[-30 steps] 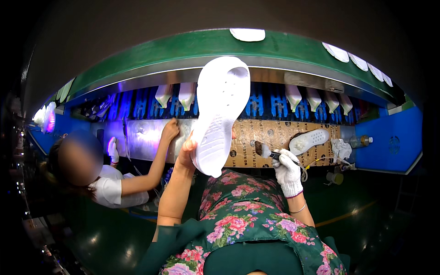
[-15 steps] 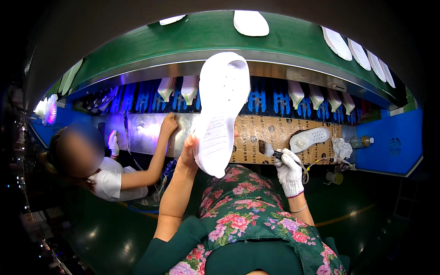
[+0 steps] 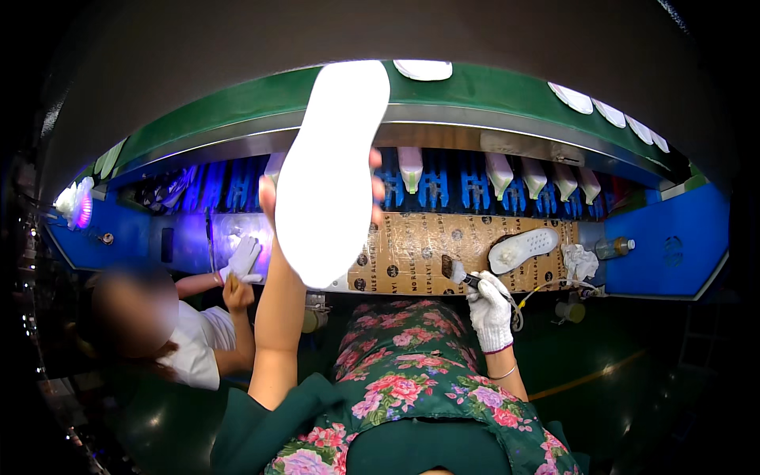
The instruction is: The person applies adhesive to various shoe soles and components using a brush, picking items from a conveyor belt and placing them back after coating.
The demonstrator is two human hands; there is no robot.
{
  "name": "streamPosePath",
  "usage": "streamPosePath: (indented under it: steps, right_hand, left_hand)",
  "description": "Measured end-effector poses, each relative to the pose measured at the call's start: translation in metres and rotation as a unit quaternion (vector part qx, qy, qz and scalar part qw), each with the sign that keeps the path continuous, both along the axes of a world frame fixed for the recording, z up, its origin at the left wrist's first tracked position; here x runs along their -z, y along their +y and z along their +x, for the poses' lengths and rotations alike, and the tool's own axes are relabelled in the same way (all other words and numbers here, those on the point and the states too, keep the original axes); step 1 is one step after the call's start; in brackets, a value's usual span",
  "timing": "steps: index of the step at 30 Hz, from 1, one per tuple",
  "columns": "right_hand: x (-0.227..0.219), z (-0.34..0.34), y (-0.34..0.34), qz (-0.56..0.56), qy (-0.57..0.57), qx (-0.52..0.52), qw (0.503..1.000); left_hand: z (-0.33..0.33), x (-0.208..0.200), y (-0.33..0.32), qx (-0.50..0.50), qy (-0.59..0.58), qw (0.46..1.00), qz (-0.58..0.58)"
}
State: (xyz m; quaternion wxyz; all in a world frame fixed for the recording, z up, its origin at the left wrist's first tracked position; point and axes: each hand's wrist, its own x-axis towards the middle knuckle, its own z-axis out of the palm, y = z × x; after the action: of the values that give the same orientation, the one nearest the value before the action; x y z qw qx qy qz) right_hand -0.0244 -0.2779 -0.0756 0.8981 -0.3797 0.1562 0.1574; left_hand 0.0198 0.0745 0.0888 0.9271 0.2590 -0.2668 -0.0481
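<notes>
My bare left hand (image 3: 377, 186) grips a white shoe sole (image 3: 332, 182) from behind, its fingertips showing past the right edge and the thumb at the left. The sole is raised over the bench, and its bright, smooth side faces me. In a white glove, my right hand (image 3: 492, 307) is closed around the dark handle of a brush (image 3: 457, 273) with brown bristles, low at the bench's front edge. A second white sole (image 3: 522, 249), dotted with small holes, lies on the cardboard just beyond that hand.
Printed brown cardboard (image 3: 412, 245) covers part of the bench. A crumpled white cloth (image 3: 579, 263) and a clear bottle (image 3: 614, 248) are at the right. Across the back runs a green conveyor belt (image 3: 499, 91) carrying white soles, above blue racks (image 3: 475, 186). A co-worker (image 3: 202, 336) sits at left.
My left hand has moved the sole left and farther away, turning it so the smooth side shows. The brush has barely moved. The co-worker's arm has drawn back from the bench.
</notes>
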Motion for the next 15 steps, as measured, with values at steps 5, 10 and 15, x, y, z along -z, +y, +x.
streamPosePath:
  steps: [5, 10, 15]
  right_hand:
    - [0.003, -0.002, 0.014, -0.002, 0.009, -0.03, 1.0]
    - [0.017, -0.005, 0.011, 0.003, 0.01, -0.021, 1.0]
    - [0.014, -0.003, 0.011, 0.008, 0.005, -0.028, 1.0]
  left_hand:
    - [0.11, -0.005, 0.031, -0.08, 0.182, 0.947, -0.252]
    - [0.096, 0.004, 0.003, -0.089, 0.268, 0.929, -0.239]
    - [0.074, 0.012, 0.024, -0.539, 0.126, 0.766, 0.326]
